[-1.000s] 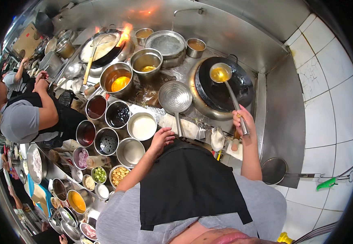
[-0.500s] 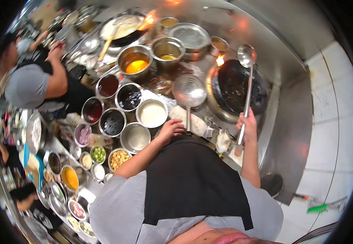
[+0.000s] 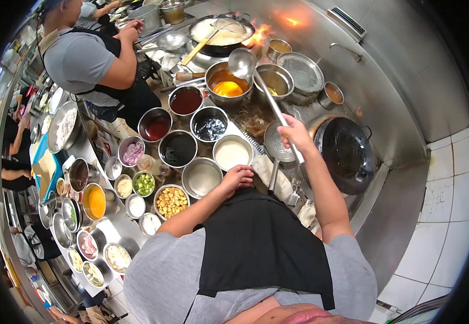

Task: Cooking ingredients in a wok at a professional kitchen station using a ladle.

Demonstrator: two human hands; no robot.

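Note:
My right hand (image 3: pixel 295 134) is closed round the long handle of a steel ladle (image 3: pixel 269 92), whose bowl hangs over the edge of a pot of golden oil (image 3: pixel 228 89). Empty, my left hand (image 3: pixel 238 178) rests at the front of my apron with its fingers loosely curled together, beside a steel bowl of pale liquid (image 3: pixel 202 179). Between the two arms lies a round perforated strainer (image 3: pixel 278 141), its handle pointing toward me. To the right, a dark wok (image 3: pixel 345 155) sits on the stove with no food visible in it.
Containers of dark sauces (image 3: pixel 177 148), chopped greens (image 3: pixel 143 184) and golden-brown pieces (image 3: pixel 171 203) crowd the left. Flames (image 3: pixel 258 35) rise beside a far wok (image 3: pixel 221 32). A co-worker (image 3: pixel 91 59) stands at the far left. A steel wall (image 3: pixel 385 81) bounds the right.
My right hand has carried the ladle left and away from me, from above the dark wok to the oil pot. My left hand stays near the apron. The view has shifted left.

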